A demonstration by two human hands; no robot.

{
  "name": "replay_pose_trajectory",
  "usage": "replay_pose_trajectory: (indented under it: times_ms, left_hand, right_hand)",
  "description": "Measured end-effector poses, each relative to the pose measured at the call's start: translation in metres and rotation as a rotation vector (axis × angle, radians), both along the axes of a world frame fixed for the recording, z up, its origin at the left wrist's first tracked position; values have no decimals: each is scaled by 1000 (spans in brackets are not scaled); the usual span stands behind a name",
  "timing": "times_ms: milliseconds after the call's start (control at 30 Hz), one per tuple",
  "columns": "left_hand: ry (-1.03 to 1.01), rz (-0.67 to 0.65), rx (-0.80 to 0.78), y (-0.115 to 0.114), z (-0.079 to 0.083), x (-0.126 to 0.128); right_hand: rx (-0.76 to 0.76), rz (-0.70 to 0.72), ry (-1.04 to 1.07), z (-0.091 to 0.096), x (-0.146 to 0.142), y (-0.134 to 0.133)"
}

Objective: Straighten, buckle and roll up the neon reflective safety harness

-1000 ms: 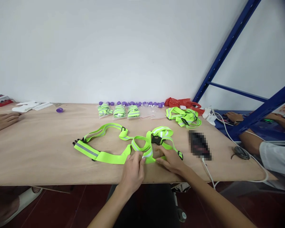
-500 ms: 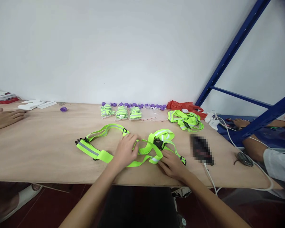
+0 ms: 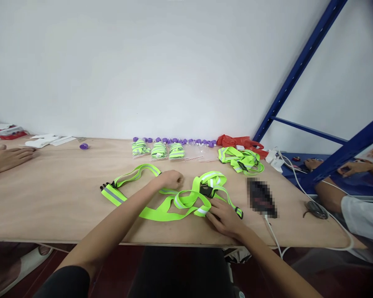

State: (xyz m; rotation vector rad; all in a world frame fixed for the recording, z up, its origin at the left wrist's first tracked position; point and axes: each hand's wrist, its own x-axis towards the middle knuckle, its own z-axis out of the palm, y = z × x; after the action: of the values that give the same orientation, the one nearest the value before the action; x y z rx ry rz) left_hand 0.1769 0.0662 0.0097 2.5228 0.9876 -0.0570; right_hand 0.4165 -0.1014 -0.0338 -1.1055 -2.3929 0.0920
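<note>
A neon-yellow reflective strap harness [image 3: 164, 213] lies in loose loops on the table in front of me. My left hand [image 3: 173, 179] is over its upper middle part, fingers curled in and no strap visible in them. Lying low on the table, my right hand [image 3: 224, 216] has its fingers stretched out, with the fingertips touching a strap loop. A black buckle [image 3: 207, 190] sits just above those fingertips. At the harness's left end is a black clip [image 3: 107, 186]. My left forearm covers part of the left-hand strap.
Bagged reflective straps [image 3: 158, 150] stand near the wall, before a row of purple spools [image 3: 174, 140]. Another harness [image 3: 240, 160] lies by a red bag [image 3: 240, 142]. On the right are a blurred-out dark object [image 3: 261, 198], a cable and a mouse [image 3: 316, 209]. Other people's hands rest at both sides.
My left hand has come off the strap it was touching and moved slightly up, its fingers now curled. The middle strap has settled into a loop. My right hand stays in place.
</note>
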Motion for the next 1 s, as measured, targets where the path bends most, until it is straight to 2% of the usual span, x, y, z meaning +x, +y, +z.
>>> replay_pose_trajectory:
  times_ms: [100, 267, 467, 700, 767, 833, 1000]
  left_hand:
    - [8, -66, -91, -3, 5, -9]
    - [56, -120, -185, -10, 2, -13]
    - [-40, -138, -255, -18, 3, -6]
    - [-115, -196, -345, -35, 3, 7]
    - [-186, -172, -340, -32, 11, 2]
    - [-283, -115, -315, -25, 26, -7]
    - [-465, 36, -210, -2, 80, -37]
  right_hand:
    - [-2, -25, -1, -1, 0, 0]
    - [13, -60, -42, -6, 1, 1]
    - [29, -51, -14, -9, 2, 1]
    - [10, -85, -41, -4, -2, -2]
    - [22, -87, -44, -3, -2, -4]
    - [26, -90, -46, -4, 0, -7]
    - [-52, -143, -53, -10, 8, -18]
